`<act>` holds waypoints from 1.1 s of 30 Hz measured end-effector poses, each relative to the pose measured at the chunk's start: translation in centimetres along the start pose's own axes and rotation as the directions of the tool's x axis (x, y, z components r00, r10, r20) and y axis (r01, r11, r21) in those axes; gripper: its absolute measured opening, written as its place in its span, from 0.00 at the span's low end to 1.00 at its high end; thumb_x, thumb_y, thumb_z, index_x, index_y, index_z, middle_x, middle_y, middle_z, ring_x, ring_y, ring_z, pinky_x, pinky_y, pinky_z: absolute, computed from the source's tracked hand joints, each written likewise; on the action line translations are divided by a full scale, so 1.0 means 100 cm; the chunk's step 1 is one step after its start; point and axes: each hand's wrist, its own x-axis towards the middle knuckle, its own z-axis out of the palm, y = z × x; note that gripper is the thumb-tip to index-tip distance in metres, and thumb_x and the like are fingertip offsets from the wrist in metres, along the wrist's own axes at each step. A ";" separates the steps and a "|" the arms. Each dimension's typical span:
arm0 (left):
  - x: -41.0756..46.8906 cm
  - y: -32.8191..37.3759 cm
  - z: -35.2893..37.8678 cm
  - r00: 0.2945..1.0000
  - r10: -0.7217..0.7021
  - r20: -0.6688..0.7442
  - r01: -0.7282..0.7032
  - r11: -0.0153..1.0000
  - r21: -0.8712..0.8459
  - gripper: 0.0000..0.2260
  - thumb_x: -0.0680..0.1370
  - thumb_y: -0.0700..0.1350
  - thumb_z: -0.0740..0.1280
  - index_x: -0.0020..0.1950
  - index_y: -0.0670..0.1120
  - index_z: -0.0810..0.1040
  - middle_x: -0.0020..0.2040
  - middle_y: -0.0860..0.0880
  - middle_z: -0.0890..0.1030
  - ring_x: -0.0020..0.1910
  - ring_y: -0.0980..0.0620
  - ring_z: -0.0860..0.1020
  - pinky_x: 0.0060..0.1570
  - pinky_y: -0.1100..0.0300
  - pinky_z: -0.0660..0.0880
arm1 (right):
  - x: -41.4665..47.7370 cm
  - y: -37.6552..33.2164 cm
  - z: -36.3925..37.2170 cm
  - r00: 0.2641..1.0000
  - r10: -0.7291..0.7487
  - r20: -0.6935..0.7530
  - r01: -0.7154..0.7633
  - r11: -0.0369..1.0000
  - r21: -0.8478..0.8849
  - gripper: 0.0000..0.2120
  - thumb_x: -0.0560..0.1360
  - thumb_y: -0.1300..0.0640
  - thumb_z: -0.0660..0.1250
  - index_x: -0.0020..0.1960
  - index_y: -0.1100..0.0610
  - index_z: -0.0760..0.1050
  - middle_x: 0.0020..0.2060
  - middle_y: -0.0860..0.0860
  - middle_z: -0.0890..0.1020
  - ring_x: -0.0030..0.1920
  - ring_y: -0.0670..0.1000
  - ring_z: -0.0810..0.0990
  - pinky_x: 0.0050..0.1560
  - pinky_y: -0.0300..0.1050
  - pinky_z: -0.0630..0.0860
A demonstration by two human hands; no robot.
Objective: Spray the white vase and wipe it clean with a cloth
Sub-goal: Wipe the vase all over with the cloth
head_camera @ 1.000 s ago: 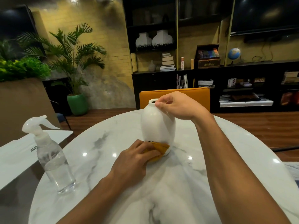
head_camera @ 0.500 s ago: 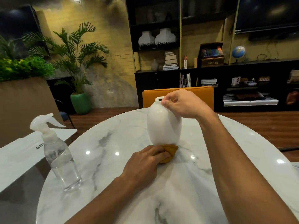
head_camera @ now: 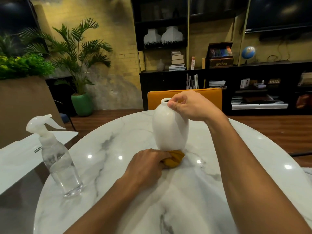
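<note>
The white vase (head_camera: 169, 130) is in the middle of the round marble table (head_camera: 194, 191), tilted slightly, with its base over a bunched mustard-yellow cloth (head_camera: 173, 159). My right hand (head_camera: 192, 105) pinches the vase's rim from the right. My left hand (head_camera: 146, 164) grips the cloth at the vase's base, on its front side. A clear spray bottle (head_camera: 57, 157) with a white trigger head stands upright at the table's left edge, well apart from both hands.
An orange chair back (head_camera: 209, 97) rises behind the table's far edge. A lower white table (head_camera: 18, 156) adjoins on the left. A potted palm (head_camera: 79, 68) and dark shelving (head_camera: 253, 78) stand against the back wall.
My left hand has slid the cloth down the vase's front to its base. The vase now sits partly over the cloth. My right hand stays on the rim.
</note>
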 end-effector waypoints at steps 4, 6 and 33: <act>-0.004 -0.011 -0.011 0.996 -0.087 0.004 0.087 0.996 0.000 0.23 0.73 0.38 0.68 0.58 0.66 0.81 0.55 0.71 0.82 0.54 0.63 0.79 0.53 0.62 0.78 | 0.000 0.001 0.000 1.000 -0.004 0.016 0.004 1.000 0.019 0.07 0.80 0.44 0.65 0.54 0.42 0.80 0.56 0.46 0.80 0.55 0.51 0.78 0.49 0.46 0.77; -0.005 -0.018 -0.014 0.992 -0.130 -0.006 0.130 0.991 -0.030 0.24 0.72 0.35 0.68 0.55 0.64 0.82 0.50 0.71 0.81 0.51 0.67 0.78 0.52 0.66 0.77 | 0.000 0.001 -0.001 1.000 -0.007 0.026 0.006 1.000 0.020 0.07 0.80 0.44 0.65 0.54 0.42 0.80 0.56 0.46 0.80 0.55 0.51 0.78 0.49 0.45 0.76; 0.001 0.007 -0.021 0.736 -0.649 0.194 0.644 0.581 -0.497 0.09 0.77 0.47 0.68 0.43 0.44 0.83 0.36 0.48 0.86 0.31 0.51 0.81 0.37 0.55 0.81 | 0.000 -0.012 0.005 0.987 -0.002 -0.161 -0.017 0.993 -0.119 0.18 0.74 0.35 0.69 0.52 0.46 0.86 0.51 0.45 0.84 0.48 0.47 0.78 0.37 0.38 0.72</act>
